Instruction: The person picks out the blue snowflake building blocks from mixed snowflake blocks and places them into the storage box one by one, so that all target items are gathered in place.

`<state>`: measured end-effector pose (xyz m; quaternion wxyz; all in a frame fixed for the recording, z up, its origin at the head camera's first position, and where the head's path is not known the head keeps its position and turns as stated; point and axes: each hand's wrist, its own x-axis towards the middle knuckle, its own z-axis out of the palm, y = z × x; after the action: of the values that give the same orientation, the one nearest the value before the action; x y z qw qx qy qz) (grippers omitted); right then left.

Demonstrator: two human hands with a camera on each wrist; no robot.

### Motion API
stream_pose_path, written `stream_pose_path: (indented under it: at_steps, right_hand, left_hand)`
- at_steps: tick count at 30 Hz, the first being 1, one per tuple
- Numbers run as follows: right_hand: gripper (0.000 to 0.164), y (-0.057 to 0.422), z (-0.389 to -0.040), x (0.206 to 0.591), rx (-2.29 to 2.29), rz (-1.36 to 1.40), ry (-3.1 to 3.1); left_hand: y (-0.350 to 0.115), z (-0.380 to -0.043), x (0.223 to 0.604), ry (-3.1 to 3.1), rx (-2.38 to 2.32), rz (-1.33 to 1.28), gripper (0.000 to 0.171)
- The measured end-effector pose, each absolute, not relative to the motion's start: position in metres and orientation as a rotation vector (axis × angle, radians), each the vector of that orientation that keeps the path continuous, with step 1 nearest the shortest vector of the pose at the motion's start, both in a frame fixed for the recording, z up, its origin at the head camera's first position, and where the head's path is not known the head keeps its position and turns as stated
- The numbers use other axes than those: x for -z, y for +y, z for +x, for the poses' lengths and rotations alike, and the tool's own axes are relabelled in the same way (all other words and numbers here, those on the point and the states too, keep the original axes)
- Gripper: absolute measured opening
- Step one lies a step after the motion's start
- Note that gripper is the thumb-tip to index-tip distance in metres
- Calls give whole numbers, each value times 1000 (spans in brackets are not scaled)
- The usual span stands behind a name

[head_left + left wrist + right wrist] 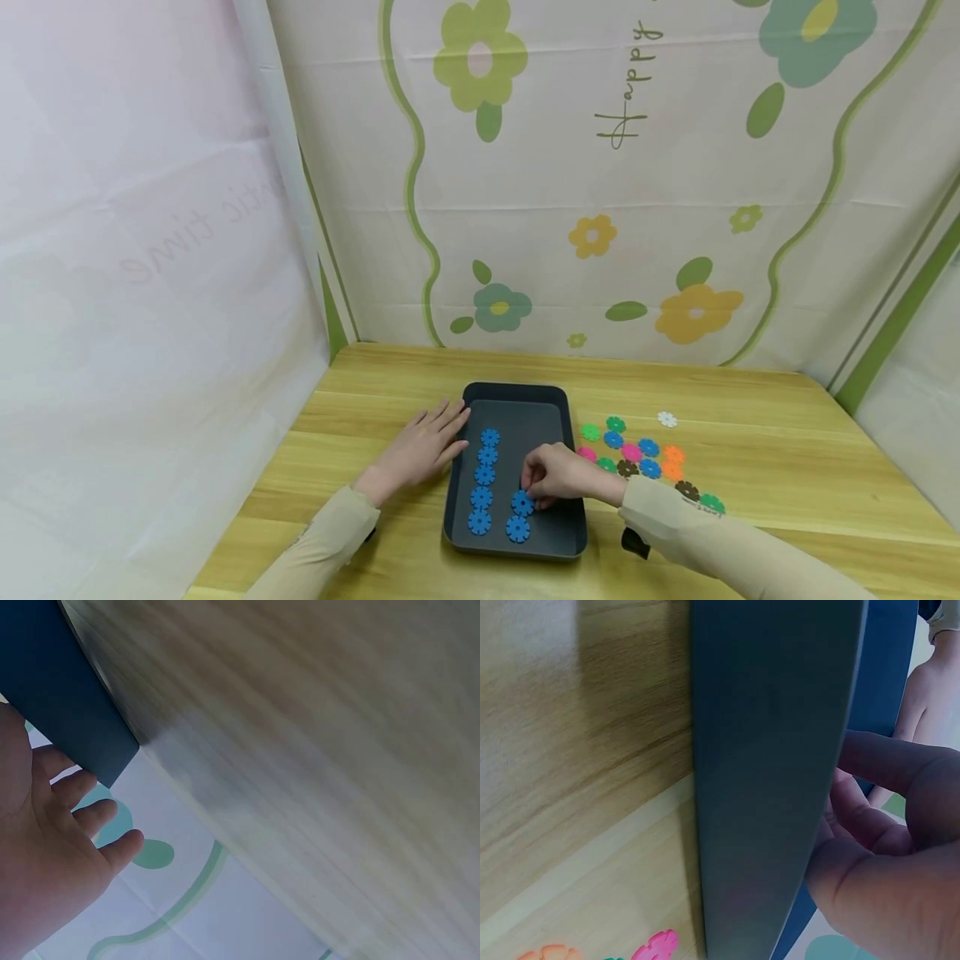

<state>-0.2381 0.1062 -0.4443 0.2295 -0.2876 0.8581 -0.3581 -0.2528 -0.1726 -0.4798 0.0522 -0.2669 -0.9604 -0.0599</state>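
Note:
A dark grey rectangular tray lies on the wooden table. Along its left side runs a column of several blue snowflake discs, flat and notched round the rim. My left hand rests with straight fingers against the tray's left rim; the left wrist view has these fingers beside the tray wall. Inside the tray, my right hand pinches the upper edge of a blue snowflake disc, just above another blue disc. In the right wrist view the tray wall hides its fingertips.
Right of the tray, loose snowflake discs in green, pink, blue, orange and brown lie scattered, among them an orange disc. One white disc lies farther back. A floral curtain hangs behind the table.

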Motion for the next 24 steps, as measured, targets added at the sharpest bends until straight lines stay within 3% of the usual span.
stream_pose_path:
  at_steps: [24]
  right_hand:
    - [6,103,-239,443,909,-904,2436]
  left_hand:
    - [-173,-253,479,-2915,180,-819,61]
